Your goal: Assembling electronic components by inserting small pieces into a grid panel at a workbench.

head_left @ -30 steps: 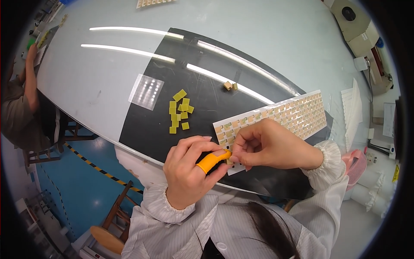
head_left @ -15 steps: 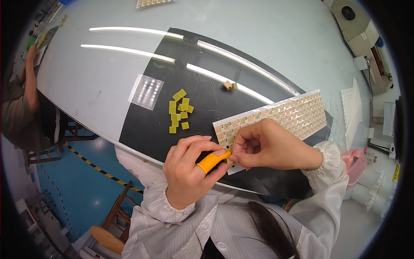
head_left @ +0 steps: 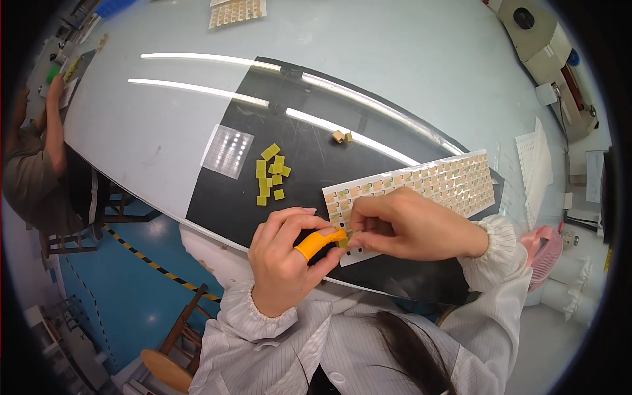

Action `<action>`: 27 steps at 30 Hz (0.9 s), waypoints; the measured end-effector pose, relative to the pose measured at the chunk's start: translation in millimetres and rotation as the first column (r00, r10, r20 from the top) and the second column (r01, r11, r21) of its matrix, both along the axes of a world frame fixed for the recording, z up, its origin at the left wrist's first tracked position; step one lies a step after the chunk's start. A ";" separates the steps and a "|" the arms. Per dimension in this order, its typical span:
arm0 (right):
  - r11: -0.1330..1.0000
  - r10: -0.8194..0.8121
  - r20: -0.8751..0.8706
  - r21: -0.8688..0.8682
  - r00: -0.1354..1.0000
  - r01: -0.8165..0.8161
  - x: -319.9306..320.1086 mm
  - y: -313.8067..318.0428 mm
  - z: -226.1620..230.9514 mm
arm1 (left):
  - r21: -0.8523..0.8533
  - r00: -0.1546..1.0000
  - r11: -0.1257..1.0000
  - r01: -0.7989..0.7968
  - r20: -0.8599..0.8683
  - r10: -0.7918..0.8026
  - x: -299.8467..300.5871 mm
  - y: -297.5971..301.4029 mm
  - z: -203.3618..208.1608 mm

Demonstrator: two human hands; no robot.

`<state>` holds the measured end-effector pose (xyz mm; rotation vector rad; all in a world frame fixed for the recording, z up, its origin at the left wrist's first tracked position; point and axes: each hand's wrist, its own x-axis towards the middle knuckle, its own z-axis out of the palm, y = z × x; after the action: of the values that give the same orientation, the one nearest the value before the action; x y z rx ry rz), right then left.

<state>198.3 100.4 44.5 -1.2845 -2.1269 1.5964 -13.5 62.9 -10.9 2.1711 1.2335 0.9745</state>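
My left hand wears an orange finger cot on its index finger. Between that finger and the thumb it pinches a small yellow-green block. Close beside the block, my right hand has thumb and fingers pressed together; whatever lies in them is too small or hidden to make out. Both hands are over the left end of a white sheet with rows of small tan pieces. My right hand covers part of this sheet. Loose yellow-green blocks lie left of it on a black mat.
Two small tan blocks sit farther back on the mat. A clear gridded sheet lies at the mat's left edge. Another pieced sheet is at the far side. At left, another person sits by the table.
The view has shifted slightly. My hands remain together at the sheet's left end, and the yellow-green block at my left fingertips now shows more plainly.
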 end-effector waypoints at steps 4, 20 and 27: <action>0.924 -0.213 -0.005 0.323 0.977 0.203 9.6 2.9 5.7 | 0.003 1.000 1.000 -0.002 -0.004 0.002 -0.3 -1.4 -1.0; 0.753 -0.297 0.167 0.647 0.940 0.123 -14.2 -53.8 -20.7 | -0.012 1.000 1.000 -0.011 0.002 0.011 0.9 -0.2 -1.0; 0.755 -0.302 0.112 0.635 0.947 0.165 -16.0 -51.0 -21.2 | -0.019 1.000 1.000 -0.024 0.009 0.024 1.0 -0.6 -1.3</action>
<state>182.3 49.5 23.3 -1.4324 -2.2073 0.5786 -12.5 62.3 -12.3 2.1396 1.2626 0.9769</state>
